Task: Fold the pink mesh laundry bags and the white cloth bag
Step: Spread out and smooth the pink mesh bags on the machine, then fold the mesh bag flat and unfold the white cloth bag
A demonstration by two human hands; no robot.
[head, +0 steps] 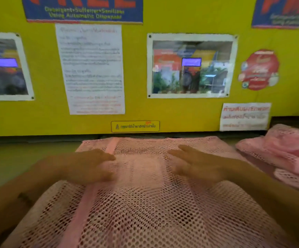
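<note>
A large pink mesh laundry bag (145, 208) lies spread flat on the table, reaching from the near edge to the wall. A solid pink band (84, 203) runs along its left side. My left hand (89, 165) rests flat on the mesh at centre left, fingers apart and pointing right. My right hand (195, 163) lies flat on the mesh at centre right, fingers spread and pointing left. Both palms press down and neither grips the fabric. A pile of more pink mesh bags (286, 154) sits at the right. No white cloth bag is in view.
The grey-green table top (16, 158) shows bare at the left. A yellow wall (38, 119) with posters and paper notices stands directly behind the table's far edge.
</note>
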